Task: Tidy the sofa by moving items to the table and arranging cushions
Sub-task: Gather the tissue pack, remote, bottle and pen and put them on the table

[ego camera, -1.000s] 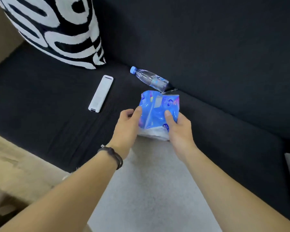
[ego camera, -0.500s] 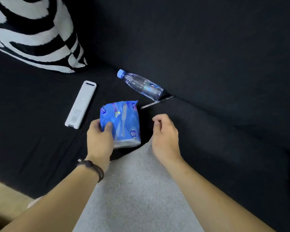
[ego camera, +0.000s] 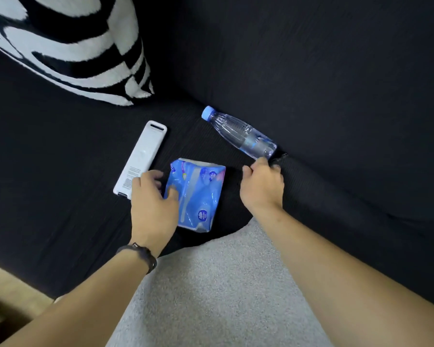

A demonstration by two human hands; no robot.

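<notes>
A blue tissue pack point(ego camera: 198, 196) lies on the black sofa seat point(ego camera: 48, 196). My left hand point(ego camera: 153, 204) grips its left edge, thumb on top, fingers reaching beside the lower end of a white remote point(ego camera: 143, 156). A clear water bottle point(ego camera: 238, 134) with a blue cap lies against the sofa backrest. My right hand point(ego camera: 261, 186) is just below the bottle's base, its fingertips pinched on a thin dark pen point(ego camera: 281, 156) that is mostly hidden by the fingers. A black-and-white patterned cushion point(ego camera: 68, 46) leans at the top left.
A grey textured fabric point(ego camera: 211, 296) covers the bottom centre between my forearms. The sofa backrest point(ego camera: 336, 71) fills the right and top. A strip of beige floor point(ego camera: 10, 284) shows at the bottom left. A dark band sits on my left wrist.
The tissue pack went from both hands to the left hand alone and now lies lower on the seat. My right hand moved up and right to the pen by the bottle.
</notes>
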